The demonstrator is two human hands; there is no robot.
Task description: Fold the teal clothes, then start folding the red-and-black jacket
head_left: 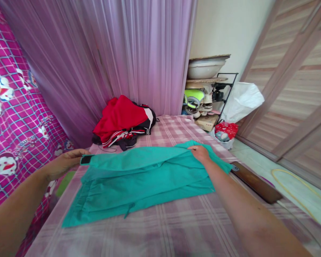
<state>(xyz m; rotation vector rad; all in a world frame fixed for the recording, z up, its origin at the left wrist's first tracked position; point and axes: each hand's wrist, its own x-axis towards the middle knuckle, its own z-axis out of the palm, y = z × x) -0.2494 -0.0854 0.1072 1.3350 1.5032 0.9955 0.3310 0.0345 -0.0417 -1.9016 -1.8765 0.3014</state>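
The teal garment (144, 176) is spread across the plaid cloth (155, 232). Its dark-tabbed end is pinched by the left hand (71, 159); its far fold is gripped by the right hand (200, 153). Beyond, red and black clothes (120, 116) are heaped before the purple curtain (123, 53).

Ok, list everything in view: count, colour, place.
Garment: one, teal, between hands
Checked cloth: one, pinkish, underneath
Clothes pile: one, mostly red, behind garment
Curtain: one, purple, back
Printed fabric: one, magenta, left
Phone: one, brown, right
Cable: one, white, at phone
Cord: one, yellow, floor
Rack: one, black, back right
Basin: one, white, atop rack
Shoes: several, pale, on rack
Bags: at least two, white and red, beside rack
Doors: two, brown, far right
Left hand: one, bare, garment's left end
Right hand: one, bare, garment's far edge
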